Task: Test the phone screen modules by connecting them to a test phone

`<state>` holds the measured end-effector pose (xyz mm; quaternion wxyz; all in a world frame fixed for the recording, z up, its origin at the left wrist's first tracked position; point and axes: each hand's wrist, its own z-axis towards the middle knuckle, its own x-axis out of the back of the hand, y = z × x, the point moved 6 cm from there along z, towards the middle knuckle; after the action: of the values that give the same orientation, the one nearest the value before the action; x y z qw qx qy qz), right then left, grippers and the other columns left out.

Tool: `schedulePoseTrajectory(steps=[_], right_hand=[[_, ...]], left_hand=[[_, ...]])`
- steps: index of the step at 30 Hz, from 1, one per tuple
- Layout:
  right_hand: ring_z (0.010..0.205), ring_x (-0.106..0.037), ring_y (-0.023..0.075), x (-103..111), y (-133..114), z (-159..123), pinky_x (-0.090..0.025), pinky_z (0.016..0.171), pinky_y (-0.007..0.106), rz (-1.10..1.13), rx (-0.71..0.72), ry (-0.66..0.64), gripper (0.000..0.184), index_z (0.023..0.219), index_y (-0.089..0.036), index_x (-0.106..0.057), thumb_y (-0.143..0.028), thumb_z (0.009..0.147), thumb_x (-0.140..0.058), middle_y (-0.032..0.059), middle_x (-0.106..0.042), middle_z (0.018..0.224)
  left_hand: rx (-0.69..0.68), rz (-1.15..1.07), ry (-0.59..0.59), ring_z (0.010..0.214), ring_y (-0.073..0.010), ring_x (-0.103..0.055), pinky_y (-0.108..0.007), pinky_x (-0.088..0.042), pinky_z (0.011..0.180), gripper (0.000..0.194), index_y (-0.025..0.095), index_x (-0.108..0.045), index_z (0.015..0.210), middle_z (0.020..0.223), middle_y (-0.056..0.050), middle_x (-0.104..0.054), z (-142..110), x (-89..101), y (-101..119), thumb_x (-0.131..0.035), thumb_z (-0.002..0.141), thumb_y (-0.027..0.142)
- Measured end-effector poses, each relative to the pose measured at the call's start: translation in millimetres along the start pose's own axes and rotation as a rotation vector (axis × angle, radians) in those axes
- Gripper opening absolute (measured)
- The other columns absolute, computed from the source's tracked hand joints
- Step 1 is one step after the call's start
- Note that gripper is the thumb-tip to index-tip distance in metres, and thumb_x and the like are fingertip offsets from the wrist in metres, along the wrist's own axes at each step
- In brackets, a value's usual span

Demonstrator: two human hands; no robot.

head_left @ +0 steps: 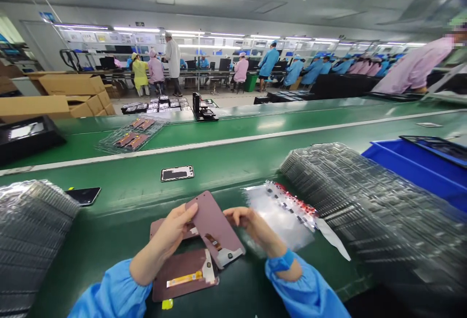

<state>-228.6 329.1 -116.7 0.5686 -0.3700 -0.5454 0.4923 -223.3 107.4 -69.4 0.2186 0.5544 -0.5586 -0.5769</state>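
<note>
My left hand (178, 223) is closed around a phone screen panel (215, 228), thumb on its mauve-brown back. The panel is tilted, with a brown flex cable and a silvery strip at its lower end. My right hand (248, 220) is at the panel's right edge, fingers loosely bent and apart; a fingertip appears to touch the edge. Below lies another phone screen panel (182, 264) with a yellow-orange flex cable, and a third one (156, 228) is partly hidden behind my left hand. A small yellow tab (167, 304) lies by the lower panel.
Stacked clear plastic trays stand at left (32, 240) and right (365, 211). Right of my hands lies a clear film sheet (277, 216) with red and black tabs. Beyond are a phone frame (177, 173), a dark phone (85, 195), a blue bin (419, 167) and a tray of panels (133, 133). Co-workers are farther back.
</note>
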Motion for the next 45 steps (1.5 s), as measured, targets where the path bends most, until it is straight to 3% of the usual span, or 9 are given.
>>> schedulePoseTrajectory(steps=[2, 4, 7, 11, 16, 21, 32, 37, 45], right_hand=[[0.066, -0.063, 0.0215, -47.7, 2.4, -6.1, -0.055, 0.066, 0.039, 0.289, -0.055, -0.246, 0.105, 0.082, -0.017, -0.067, -0.094, 0.071, 0.003, 0.0110, -0.065, 0.074], [0.070, -0.065, 0.0199, -78.1, 9.5, -11.4, -0.055, 0.067, 0.035, 0.713, -0.167, -0.471, 0.104, 0.098, -0.013, -0.069, -0.097, 0.071, -0.014, 0.0116, -0.067, 0.080], [0.072, -0.063, 0.0168, -82.8, 26.2, -8.3, -0.055, 0.062, 0.027, 1.145, -0.279, -0.543, 0.090, 0.108, -0.010, -0.070, -0.090, 0.072, -0.046, 0.0117, -0.069, 0.089], [0.070, -0.058, 0.0146, -60.8, 43.8, 6.8, -0.051, 0.050, 0.024, 1.242, -0.239, -0.390, 0.077, 0.116, -0.015, -0.068, -0.080, 0.078, -0.052, 0.0131, -0.070, 0.110], [0.070, -0.060, 0.0144, -55.7, 48.2, 14.4, -0.052, 0.051, 0.024, 1.204, -0.250, -0.390, 0.077, 0.113, -0.014, -0.069, -0.080, 0.077, -0.054, 0.0117, -0.071, 0.103], [0.071, -0.064, 0.0143, -57.1, 45.4, 16.2, -0.054, 0.052, 0.025, 1.205, -0.236, -0.367, 0.074, 0.117, -0.013, -0.066, -0.076, 0.084, -0.049, 0.0131, -0.070, 0.113], [0.083, -0.070, 0.0185, -58.2, 21.3, 1.4, -0.059, 0.065, 0.027, 1.124, -0.250, -0.262, 0.068, 0.118, -0.009, -0.070, -0.068, 0.085, -0.056, 0.0159, -0.073, 0.113], [0.106, -0.068, 0.0240, -51.2, -20.7, -21.4, -0.057, 0.090, 0.036, 0.866, -0.085, -0.129, 0.054, 0.126, -0.024, -0.065, -0.057, 0.084, -0.066, 0.0114, -0.066, 0.129], [0.138, -0.046, 0.0283, -44.6, -65.0, -62.3, -0.039, 0.114, 0.049, 0.303, 0.316, -0.112, 0.066, 0.146, -0.038, -0.043, -0.048, 0.086, -0.068, 0.0092, -0.044, 0.154]], left_hand=[[-0.013, 0.015, -0.176, 0.052, -0.0128, -0.060, -0.024, -0.051, 0.052, 0.040, 0.016, -0.059, 0.083, 0.063, 0.001, -0.060, 10.8, -22.9, -7.1, -0.072, 0.079, 0.054], [-0.033, 0.133, -0.306, 0.044, -0.0147, -0.055, -0.028, -0.049, 0.047, 0.040, 0.018, -0.056, 0.083, 0.052, 0.004, -0.051, 24.5, -36.0, -13.4, -0.057, 0.088, 0.058], [-0.229, 0.592, -0.204, 0.077, -0.0220, -0.069, -0.035, -0.056, 0.075, 0.045, 0.018, -0.065, 0.099, 0.080, -0.006, -0.070, 62.1, -18.0, -3.8, -0.051, 0.089, 0.059], [-0.366, 0.911, 0.107, 0.128, -0.0322, -0.051, -0.042, -0.032, 0.115, 0.057, 0.015, -0.066, 0.117, 0.132, -0.017, -0.062, 122.9, 61.0, 35.6, -0.067, 0.077, 0.055], [-0.306, 1.123, 0.436, 0.146, -0.0505, -0.011, -0.065, -0.005, 0.117, 0.101, 0.008, -0.050, 0.137, 0.155, -0.029, -0.030, 150.0, 182.4, 83.3, -0.084, 0.051, 0.048], [-0.292, 1.190, 0.384, 0.137, -0.0448, -0.038, -0.053, -0.026, 0.117, 0.083, 0.015, -0.062, 0.123, 0.138, -0.018, -0.056, 127.9, 236.0, 87.6, -0.082, 0.049, 0.047], [-0.737, 0.799, 0.693, 0.115, -0.0255, -0.063, -0.032, -0.057, 0.089, 0.060, 0.023, -0.042, 0.131, 0.134, -0.010, -0.037, 15.4, 188.8, 83.9, -0.060, 0.081, 0.052], [-0.578, 0.069, 0.446, 0.112, -0.0253, -0.066, -0.024, -0.054, 0.087, 0.083, 0.028, -0.048, 0.136, 0.124, -0.007, -0.059, -35.8, 139.6, 53.6, -0.084, 0.065, 0.053], [-0.325, -0.062, 0.054, 0.126, -0.0366, -0.055, -0.040, -0.049, 0.104, 0.088, 0.027, -0.059, 0.133, 0.139, -0.014, -0.058, -64.6, 60.2, -23.4, -0.090, 0.055, 0.053]])
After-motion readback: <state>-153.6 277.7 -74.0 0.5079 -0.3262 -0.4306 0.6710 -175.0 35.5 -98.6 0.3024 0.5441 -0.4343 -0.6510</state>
